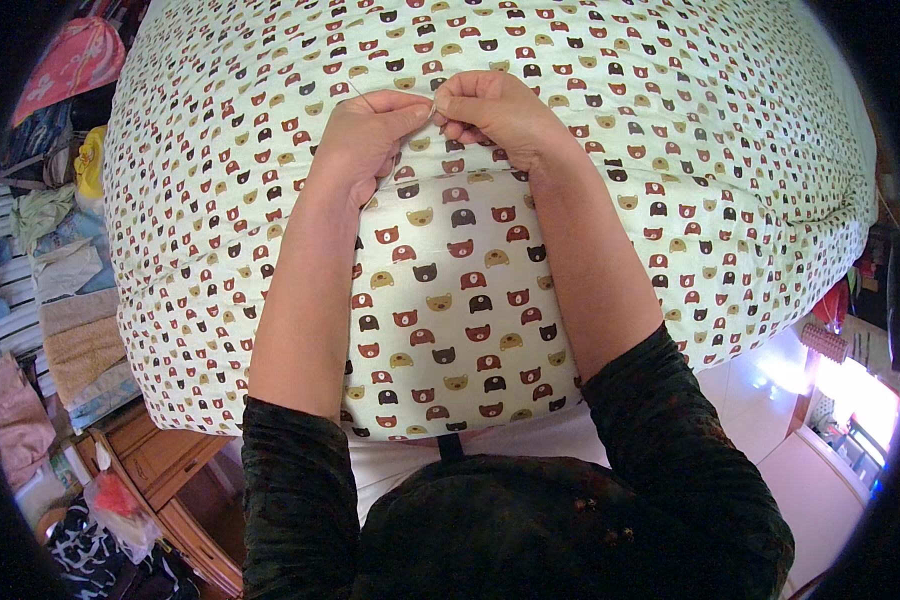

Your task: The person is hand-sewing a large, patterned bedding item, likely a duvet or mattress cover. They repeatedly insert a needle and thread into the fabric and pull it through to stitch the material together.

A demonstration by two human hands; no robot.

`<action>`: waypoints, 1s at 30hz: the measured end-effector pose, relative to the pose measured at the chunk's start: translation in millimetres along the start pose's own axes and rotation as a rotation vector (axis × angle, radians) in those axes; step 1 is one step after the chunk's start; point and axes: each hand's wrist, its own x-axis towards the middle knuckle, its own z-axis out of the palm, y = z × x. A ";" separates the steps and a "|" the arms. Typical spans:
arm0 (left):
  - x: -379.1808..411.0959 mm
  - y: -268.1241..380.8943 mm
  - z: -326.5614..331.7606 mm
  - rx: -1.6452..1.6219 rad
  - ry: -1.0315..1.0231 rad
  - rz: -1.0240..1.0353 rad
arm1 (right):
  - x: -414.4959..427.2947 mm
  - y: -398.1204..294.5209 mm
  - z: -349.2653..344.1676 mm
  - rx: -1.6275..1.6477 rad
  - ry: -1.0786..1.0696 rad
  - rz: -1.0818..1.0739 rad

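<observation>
A quilt or bed cover printed with small bear faces point(450, 300) spreads before me and over my lap. Above it my left hand point(371, 139) pinches a thin strand, perhaps thread or a needle, between thumb and forefinger; a fine dark line point(358, 94) sticks out up and left from that hand. My right hand point(487, 112) meets it at the fingertips, thumb and forefinger pinched on the same thin strand, other fingers curled. Just what lies between the fingertips is too small to tell. A seam or fold runs across the cloth below both hands.
At the left, folded towels point(86, 345) and clothes lie by a white slatted rack point(19, 281), with a yellow item point(90, 163) above. A wooden cabinet point(157, 457) stands at lower left beside a plastic bag point(120, 510). Pale floor point(754, 397) shows at right.
</observation>
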 end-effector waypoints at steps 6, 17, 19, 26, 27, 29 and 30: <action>-1.8 -0.5 7.2 -0.057 0.024 0.067 | 0.2 0.0 1.0 0.003 0.008 0.013; -0.1 -4.2 11.1 -0.069 0.058 0.134 | 1.1 1.7 -1.4 -0.013 -0.007 0.012; 1.7 -5.3 10.6 -0.066 0.076 0.124 | 0.8 1.2 -1.2 -0.013 -0.005 0.010; 0.8 -4.1 7.8 -0.076 0.085 0.078 | 1.0 0.6 -1.6 -0.003 -0.002 0.024; 0.0 -3.8 8.8 -0.082 0.092 0.086 | 0.9 0.7 -2.2 -0.003 -0.008 0.024; -2.5 -2.5 11.8 -0.093 0.107 0.103 | 0.7 0.7 -3.3 -0.002 -0.020 0.025; -2.4 -2.4 12.0 -0.087 0.112 0.105 | 1.0 0.3 -3.0 0.008 -0.013 0.033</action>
